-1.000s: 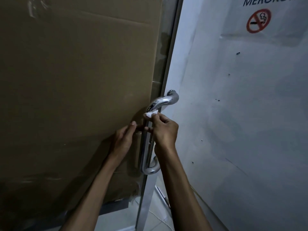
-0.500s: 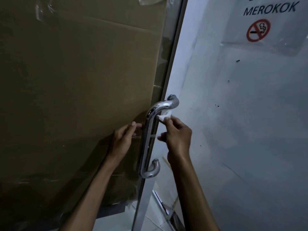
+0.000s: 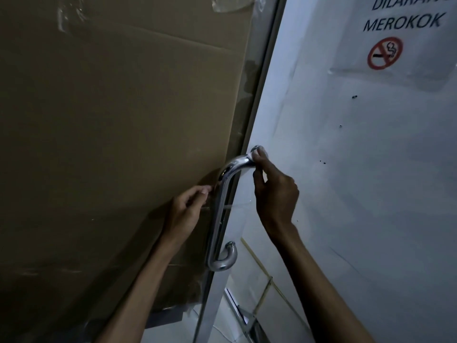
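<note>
Chrome door handle (image 3: 219, 219) between hands: right hand (image 3: 274, 194) pinching its top bend, left hand (image 3: 188, 211) slack beside its bar

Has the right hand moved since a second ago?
Yes: the right hand went up and right along the handle, from upright bar to top end.

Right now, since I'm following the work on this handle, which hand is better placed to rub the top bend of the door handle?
Right, most likely. The right hand grips the top bend of the door handle; the left hand sits lower, beside the upright bar, fingers loosely curled.
</note>
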Available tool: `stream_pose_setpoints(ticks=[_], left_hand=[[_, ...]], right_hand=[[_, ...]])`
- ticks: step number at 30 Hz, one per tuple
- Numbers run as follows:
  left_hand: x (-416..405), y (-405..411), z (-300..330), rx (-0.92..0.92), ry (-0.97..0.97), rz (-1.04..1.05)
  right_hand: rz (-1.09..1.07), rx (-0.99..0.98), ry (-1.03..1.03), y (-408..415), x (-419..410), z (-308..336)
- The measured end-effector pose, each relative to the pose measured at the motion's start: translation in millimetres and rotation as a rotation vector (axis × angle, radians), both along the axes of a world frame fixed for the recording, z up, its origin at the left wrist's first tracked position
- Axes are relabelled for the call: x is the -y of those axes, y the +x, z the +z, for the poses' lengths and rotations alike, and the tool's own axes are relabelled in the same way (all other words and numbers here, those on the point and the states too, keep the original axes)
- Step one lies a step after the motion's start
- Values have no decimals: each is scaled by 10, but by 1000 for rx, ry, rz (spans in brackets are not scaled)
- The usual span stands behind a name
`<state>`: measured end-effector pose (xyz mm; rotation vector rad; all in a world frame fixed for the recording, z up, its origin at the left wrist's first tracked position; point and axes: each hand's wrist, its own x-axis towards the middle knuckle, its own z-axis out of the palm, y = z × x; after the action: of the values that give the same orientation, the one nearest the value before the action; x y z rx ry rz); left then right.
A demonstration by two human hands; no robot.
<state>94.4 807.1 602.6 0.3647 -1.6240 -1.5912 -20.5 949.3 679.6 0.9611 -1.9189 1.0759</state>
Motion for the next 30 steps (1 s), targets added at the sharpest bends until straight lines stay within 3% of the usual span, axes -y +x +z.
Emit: stream_pose_setpoints(ticks=[4,7,12,17,22,27,30], left_hand=[[-21,20,21,14,-3,0],[-7,22,27,39,-16,4],[-19,5,62,17,-31,1],[2,31,60,17,-26,5],[-50,27,65,2,-13,-15],[-12,24,21,-21,25,-20],[-26,2,18,-25,29,5]], right_hand=[[139,-327,124,-155,-14,-106],[164,-419,164,-310,-2,-126],[215,-681,409,-364,-34,-149],[211,-595,269,-425,-75,-128],[280,-736,443,-381,-12,-307],[248,-711,351,-466,-101,-215],[302,-794,416,-398,13,-314]])
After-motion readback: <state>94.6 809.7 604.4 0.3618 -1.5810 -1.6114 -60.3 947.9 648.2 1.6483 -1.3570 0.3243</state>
